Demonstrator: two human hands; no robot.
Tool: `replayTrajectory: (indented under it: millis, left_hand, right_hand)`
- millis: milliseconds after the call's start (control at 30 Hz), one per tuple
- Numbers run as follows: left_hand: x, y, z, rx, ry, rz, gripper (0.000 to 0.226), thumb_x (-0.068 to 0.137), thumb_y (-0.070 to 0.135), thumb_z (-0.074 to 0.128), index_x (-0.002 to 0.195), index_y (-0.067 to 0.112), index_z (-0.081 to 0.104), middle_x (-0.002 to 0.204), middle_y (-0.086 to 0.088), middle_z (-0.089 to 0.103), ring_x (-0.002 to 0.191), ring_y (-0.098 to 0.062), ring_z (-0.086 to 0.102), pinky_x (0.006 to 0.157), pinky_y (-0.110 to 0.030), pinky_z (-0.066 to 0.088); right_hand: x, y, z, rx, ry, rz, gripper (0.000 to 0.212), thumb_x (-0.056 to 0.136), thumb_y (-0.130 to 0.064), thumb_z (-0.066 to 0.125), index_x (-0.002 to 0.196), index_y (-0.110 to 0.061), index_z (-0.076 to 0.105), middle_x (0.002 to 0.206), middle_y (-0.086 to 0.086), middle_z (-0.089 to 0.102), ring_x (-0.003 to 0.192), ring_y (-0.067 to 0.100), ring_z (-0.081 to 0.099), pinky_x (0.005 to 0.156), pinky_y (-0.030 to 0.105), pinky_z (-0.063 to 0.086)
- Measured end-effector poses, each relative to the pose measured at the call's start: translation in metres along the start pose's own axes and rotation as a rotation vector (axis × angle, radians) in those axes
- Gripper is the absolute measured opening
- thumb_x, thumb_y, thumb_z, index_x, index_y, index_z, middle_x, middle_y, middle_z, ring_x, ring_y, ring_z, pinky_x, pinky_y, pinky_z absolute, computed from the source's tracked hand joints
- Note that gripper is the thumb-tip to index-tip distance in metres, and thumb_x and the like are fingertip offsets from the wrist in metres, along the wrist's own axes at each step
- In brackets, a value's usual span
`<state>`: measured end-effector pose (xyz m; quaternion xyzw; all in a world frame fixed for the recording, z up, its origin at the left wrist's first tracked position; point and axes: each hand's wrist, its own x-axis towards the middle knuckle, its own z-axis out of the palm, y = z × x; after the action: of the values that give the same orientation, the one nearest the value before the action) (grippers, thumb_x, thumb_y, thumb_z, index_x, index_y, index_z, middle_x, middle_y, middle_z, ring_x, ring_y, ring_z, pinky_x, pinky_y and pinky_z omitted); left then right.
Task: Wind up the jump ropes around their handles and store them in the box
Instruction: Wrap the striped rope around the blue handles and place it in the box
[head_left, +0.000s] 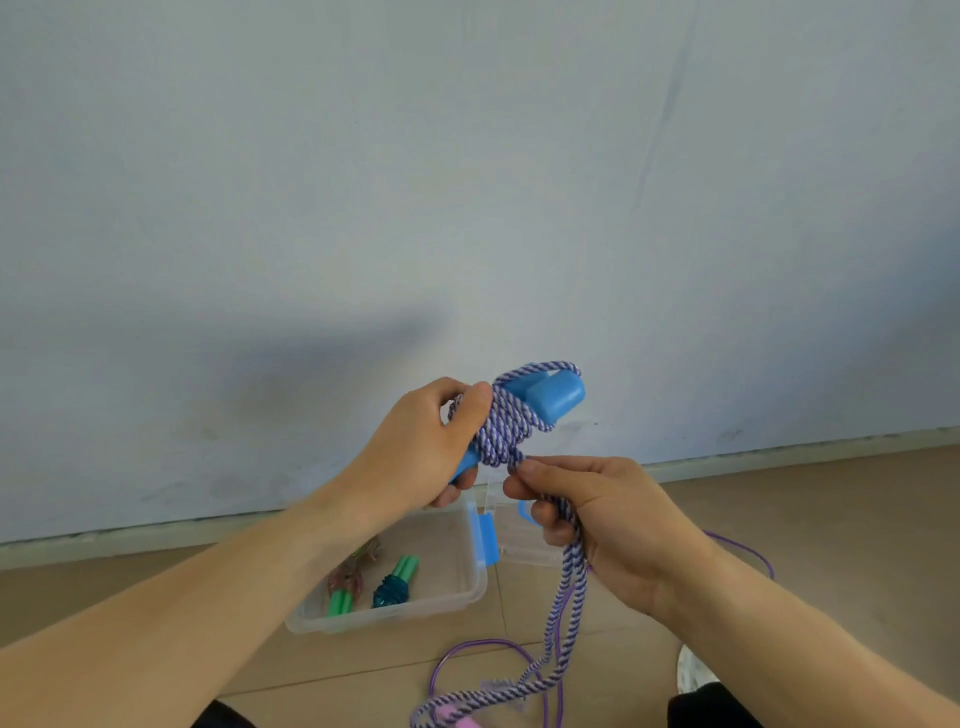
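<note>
My left hand (421, 447) grips a pair of blue jump-rope handles (556, 397), held together and pointing up to the right. Several turns of blue-and-white twisted rope (501, 428) are wound around them. My right hand (597, 525) holds the loose part of that rope just below the coil; the rest (569, 623) hangs down to the floor. Below my hands, a clear plastic box (467, 592) with a blue latch sits on the floor. Inside it lie a green-handled rope bundle (343, 597) and a teal-and-green one (397, 582).
A thin purple rope (488, 647) lies looped on the tan floor in front of the box, with a pink handle (457, 719) at the bottom edge. The box's clear lid (524, 540) is open to the right. A pale wall stands close behind.
</note>
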<state>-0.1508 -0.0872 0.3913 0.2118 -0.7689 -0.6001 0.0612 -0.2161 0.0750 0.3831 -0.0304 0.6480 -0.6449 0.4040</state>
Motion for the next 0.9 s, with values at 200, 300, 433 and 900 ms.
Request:
replayTrajectory:
  millis: [200, 300, 433, 900]
  left_hand:
    - [0.005, -0.012, 0.014, 0.557, 0.064, 0.145, 0.034, 0.098, 0.056, 0.037, 0.098, 0.026, 0.053, 0.063, 0.003, 0.062, 0.054, -0.009, 0.059, 0.055, -0.031, 0.047]
    - [0.005, -0.017, 0.026, 0.837, -0.041, 0.109, 0.042, 0.099, 0.057, 0.029, 0.1, 0.02, 0.048, 0.077, -0.001, 0.062, 0.073, -0.021, 0.059, 0.068, -0.038, 0.048]
    - [0.002, -0.025, 0.032, 1.001, -0.278, 0.112, 0.052, 0.1, 0.057, 0.012, 0.112, 0.02, 0.048, 0.095, -0.005, 0.064, 0.084, -0.027, 0.061, 0.077, -0.041, 0.05]
    - [-0.019, -0.007, 0.038, 0.673, -0.638, 0.302, 0.047, 0.089, 0.064, 0.054, 0.083, 0.018, 0.056, 0.062, -0.008, 0.055, 0.05, -0.013, 0.045, 0.053, -0.029, 0.036]
  right_hand:
    - [-0.009, -0.004, 0.005, -0.043, -0.073, 0.2, 0.026, 0.101, -0.025, 0.052, 0.093, -0.004, 0.065, 0.062, 0.0, 0.06, 0.045, 0.008, 0.044, 0.042, 0.019, 0.032]
    - [-0.01, -0.012, 0.0, -0.058, -0.164, 0.342, 0.03, 0.103, -0.027, 0.046, 0.083, -0.01, 0.061, 0.06, -0.001, 0.055, 0.044, 0.009, 0.045, 0.045, 0.021, 0.033]
    - [-0.008, -0.024, -0.016, -0.086, -0.244, 0.433, 0.044, 0.101, -0.031, 0.046, 0.065, -0.015, 0.064, 0.059, -0.002, 0.052, 0.043, 0.01, 0.044, 0.054, 0.026, 0.034]
    - [0.01, -0.041, -0.059, -0.21, -0.032, 0.273, 0.032, 0.095, -0.034, 0.061, 0.07, -0.013, 0.057, 0.047, -0.008, 0.036, 0.035, 0.006, 0.028, 0.039, 0.019, 0.026]
